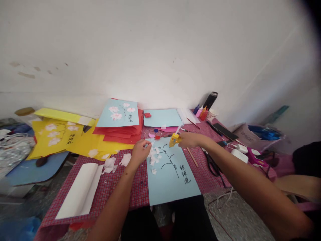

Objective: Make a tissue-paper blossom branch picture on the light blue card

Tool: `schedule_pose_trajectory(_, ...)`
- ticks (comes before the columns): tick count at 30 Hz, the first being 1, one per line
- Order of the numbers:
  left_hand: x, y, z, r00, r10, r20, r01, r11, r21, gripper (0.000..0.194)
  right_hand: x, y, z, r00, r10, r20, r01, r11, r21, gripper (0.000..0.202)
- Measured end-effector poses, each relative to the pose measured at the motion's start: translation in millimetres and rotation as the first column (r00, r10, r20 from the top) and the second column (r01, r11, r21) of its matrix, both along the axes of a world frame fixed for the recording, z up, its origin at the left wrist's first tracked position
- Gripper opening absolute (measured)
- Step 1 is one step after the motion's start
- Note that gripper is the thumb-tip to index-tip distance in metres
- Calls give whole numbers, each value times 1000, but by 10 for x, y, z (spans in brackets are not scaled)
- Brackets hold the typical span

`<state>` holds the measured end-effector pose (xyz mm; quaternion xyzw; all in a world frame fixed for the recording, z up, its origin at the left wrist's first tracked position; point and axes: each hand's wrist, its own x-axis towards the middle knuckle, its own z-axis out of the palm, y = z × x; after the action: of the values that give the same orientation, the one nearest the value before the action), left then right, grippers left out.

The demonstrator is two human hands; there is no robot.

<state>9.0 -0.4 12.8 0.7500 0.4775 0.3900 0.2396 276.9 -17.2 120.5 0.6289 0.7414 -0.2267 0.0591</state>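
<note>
My right hand (pixel 189 139) is closed around a small yellow hot glue gun (pixel 174 140), with a pale glue stick (pixel 178 129) rising from its back. Its nozzle points down over the top of a light blue sheet of paper (pixel 173 190). Black painted stems and brush-written characters (pixel 185 174) mark the sheet. Small white-pink paper flowers (pixel 154 157) cluster at its upper left. Beside them my left hand (pixel 140 151) has its fingertips pinched together; what they hold, if anything, is too small to make out.
Torn white paper scraps (pixel 110 165) and a folded white sheet (pixel 79 192) lie left. Behind stands a stack of red paper topped by a finished blue flower picture (pixel 119 113). Black scissors (pixel 212 164), paint bottles (pixel 202 113) and a white power adapter (pixel 239 156) are right.
</note>
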Motion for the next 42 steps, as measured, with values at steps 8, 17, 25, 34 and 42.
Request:
schedule_pose_trajectory(8,16,-12,2,1000,-14,-11,14,1000,13,15,676,-286,-377,313,-519,-796,664,719,-207,17)
schedule_pose_trajectory(17,2,17,-54,1000,-4,-26,4,1000,7,17,722,-165,-740,228,-567,-792,716,649,-258,18)
schedule_pose_trajectory(25,9,10,-38,1000,-10,-29,9,1000,-15,17,695,-153,-799,300,-581,-757,606,729,-319,19)
schedule_pose_trajectory(34,9,-3,-28,999,-17,-27,16,999,-32,18,819,-165,-790,165,-534,-829,593,725,-349,21)
schedule_pose_trajectory(42,41,-65,58,1000,-29,-9,29,999,-35,19,887,-411,-661,17,-455,-890,643,687,-338,18)
